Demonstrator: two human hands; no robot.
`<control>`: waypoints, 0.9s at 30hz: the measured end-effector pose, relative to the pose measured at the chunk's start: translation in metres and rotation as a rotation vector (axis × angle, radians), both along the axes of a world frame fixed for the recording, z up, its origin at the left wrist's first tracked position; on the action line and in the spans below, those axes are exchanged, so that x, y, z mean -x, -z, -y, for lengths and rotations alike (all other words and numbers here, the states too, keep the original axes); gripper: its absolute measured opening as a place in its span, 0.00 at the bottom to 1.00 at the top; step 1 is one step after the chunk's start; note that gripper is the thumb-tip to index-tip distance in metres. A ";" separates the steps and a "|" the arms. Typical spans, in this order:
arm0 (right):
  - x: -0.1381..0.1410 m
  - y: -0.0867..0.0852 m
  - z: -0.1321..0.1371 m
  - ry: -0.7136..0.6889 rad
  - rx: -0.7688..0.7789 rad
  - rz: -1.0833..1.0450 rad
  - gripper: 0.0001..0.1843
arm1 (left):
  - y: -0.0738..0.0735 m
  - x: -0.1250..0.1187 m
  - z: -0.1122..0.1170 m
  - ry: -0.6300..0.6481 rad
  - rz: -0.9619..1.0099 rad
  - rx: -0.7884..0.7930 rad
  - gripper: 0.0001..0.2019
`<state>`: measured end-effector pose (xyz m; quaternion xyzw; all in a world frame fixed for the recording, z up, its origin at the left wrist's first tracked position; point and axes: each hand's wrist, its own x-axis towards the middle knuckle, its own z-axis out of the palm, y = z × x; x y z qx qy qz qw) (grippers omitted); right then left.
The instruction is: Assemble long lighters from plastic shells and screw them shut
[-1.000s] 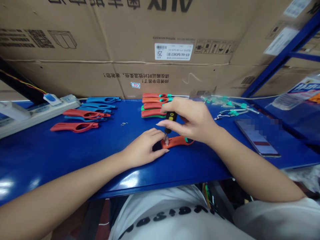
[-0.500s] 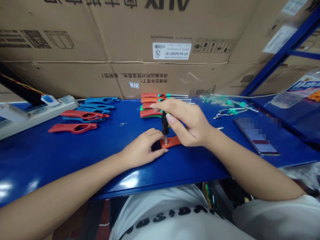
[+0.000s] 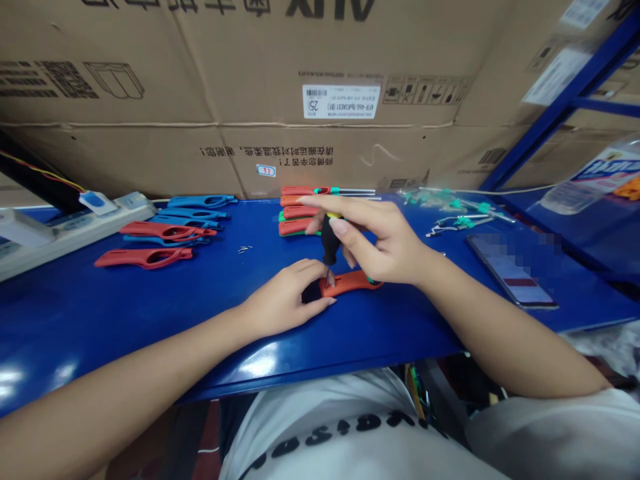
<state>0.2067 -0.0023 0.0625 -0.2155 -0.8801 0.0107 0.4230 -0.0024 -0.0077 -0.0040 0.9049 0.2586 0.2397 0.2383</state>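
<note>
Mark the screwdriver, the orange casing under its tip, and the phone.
Screwdriver (image 3: 329, 247): head view, black handle.
Orange casing (image 3: 351, 283): head view, upper face.
Phone (image 3: 509, 270): head view, screen.

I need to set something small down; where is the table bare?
Bare table lies between the leftmost red handle and left forearm, and between the orange handle and the front edge. The back is crowded with blue handles and green-tipped parts.

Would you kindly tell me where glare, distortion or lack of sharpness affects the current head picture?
In the head view, white glare marks the blue table near its front edge and at far left; the bottle looks stretched at the right edge; pixelation covers part of the phone; fine detail at the screwdriver tip is hard to make out.
</note>
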 end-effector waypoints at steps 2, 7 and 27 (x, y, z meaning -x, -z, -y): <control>0.002 -0.001 -0.001 0.025 0.010 -0.006 0.17 | 0.000 0.000 0.000 0.000 -0.004 0.014 0.09; 0.000 0.000 -0.002 0.201 -0.056 0.036 0.19 | -0.001 -0.001 0.001 0.011 -0.016 0.032 0.11; 0.003 -0.009 0.008 0.008 0.143 0.069 0.15 | 0.006 -0.001 -0.001 -0.010 -0.031 -0.019 0.14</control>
